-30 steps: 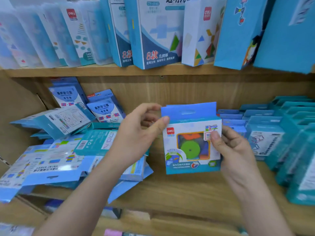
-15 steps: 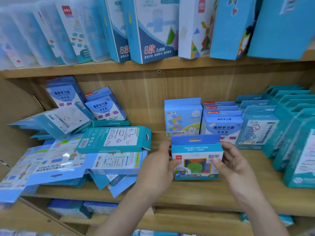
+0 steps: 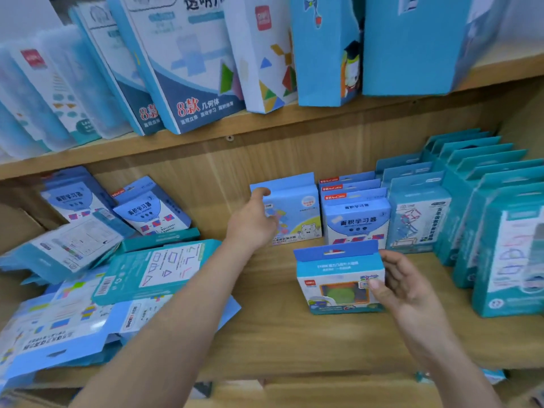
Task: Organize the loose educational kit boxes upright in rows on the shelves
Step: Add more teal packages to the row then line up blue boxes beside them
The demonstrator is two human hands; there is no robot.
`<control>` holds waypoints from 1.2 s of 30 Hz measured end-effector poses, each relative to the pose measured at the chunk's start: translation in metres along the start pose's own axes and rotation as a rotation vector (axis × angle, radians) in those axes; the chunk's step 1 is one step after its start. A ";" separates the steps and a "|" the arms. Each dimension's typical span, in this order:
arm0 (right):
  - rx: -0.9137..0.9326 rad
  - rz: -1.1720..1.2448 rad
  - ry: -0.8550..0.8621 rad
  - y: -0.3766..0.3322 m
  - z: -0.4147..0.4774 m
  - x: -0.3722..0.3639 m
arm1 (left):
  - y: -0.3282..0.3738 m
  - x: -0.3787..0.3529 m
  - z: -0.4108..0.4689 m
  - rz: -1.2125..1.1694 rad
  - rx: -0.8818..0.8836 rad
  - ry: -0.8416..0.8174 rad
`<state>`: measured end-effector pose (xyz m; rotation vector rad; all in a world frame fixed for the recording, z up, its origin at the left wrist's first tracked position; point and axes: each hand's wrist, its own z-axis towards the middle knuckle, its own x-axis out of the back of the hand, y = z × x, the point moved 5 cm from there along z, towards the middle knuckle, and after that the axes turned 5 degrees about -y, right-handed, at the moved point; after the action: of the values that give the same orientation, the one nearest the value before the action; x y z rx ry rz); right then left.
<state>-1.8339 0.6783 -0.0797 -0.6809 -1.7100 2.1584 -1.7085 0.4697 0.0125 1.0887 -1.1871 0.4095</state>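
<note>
small blue box with green-disc window (image 3: 338,278) on wooden shelf (image 3: 276,334), right hand (image 3: 412,293) grip pinched its right edge, left hand (image 3: 250,225) had let go, grabbed bear-print blue box (image 3: 298,213) behind

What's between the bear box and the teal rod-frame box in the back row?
Head view: a file of upright blue boxes stands between bear box and teal box.

Shelf board (image 3: 279,340) in front of you: light wood grain, smooth, matt with a faint sheen. Back panel (image 3: 191,175): same finish. Screw (image 3: 230,138) in the upper shelf edge: dull metal.

Windowed box (image 3: 338,267) nearest you: smooth printed card, slight gloss, with a clear film window (image 3: 343,293). Back-row box (image 3: 297,213): printed card. Flat-lying packs (image 3: 153,269): glossy card. Cases (image 3: 59,92), upper left: frosted translucent plastic.
</note>
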 end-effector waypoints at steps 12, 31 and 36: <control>-0.051 0.034 -0.044 -0.011 0.022 0.027 | -0.003 -0.028 0.042 -0.350 0.080 -0.009; 0.199 -0.600 -0.031 -0.030 0.035 0.000 | 0.012 -0.080 -0.090 -0.432 -0.197 0.014; -0.078 -0.053 0.033 -0.007 0.037 -0.007 | -0.004 -0.072 -0.095 -0.461 -0.172 0.054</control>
<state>-1.8485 0.6458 -0.0652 -0.6787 -1.7825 2.0434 -1.6821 0.5673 -0.0508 1.1520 -0.8702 -0.0205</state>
